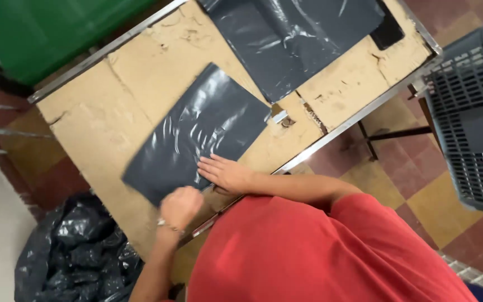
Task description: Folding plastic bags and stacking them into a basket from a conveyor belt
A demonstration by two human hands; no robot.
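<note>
Grey mailer bag (197, 134) under both hands: right hand (225, 172) flat, spread; left hand (179, 206) fisted at edge.

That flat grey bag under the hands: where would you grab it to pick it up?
Probably by the far corner of the grey bag, near the small metal clip. The bag lies flat on the table, the right hand presses its near edge and the left hand is fisted at its near corner, so that far end is free to pinch.

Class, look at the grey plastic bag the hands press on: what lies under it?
The grey plastic bag lies flat on the worn cardboard-covered table. Anything beneath or inside it is hidden.
</note>
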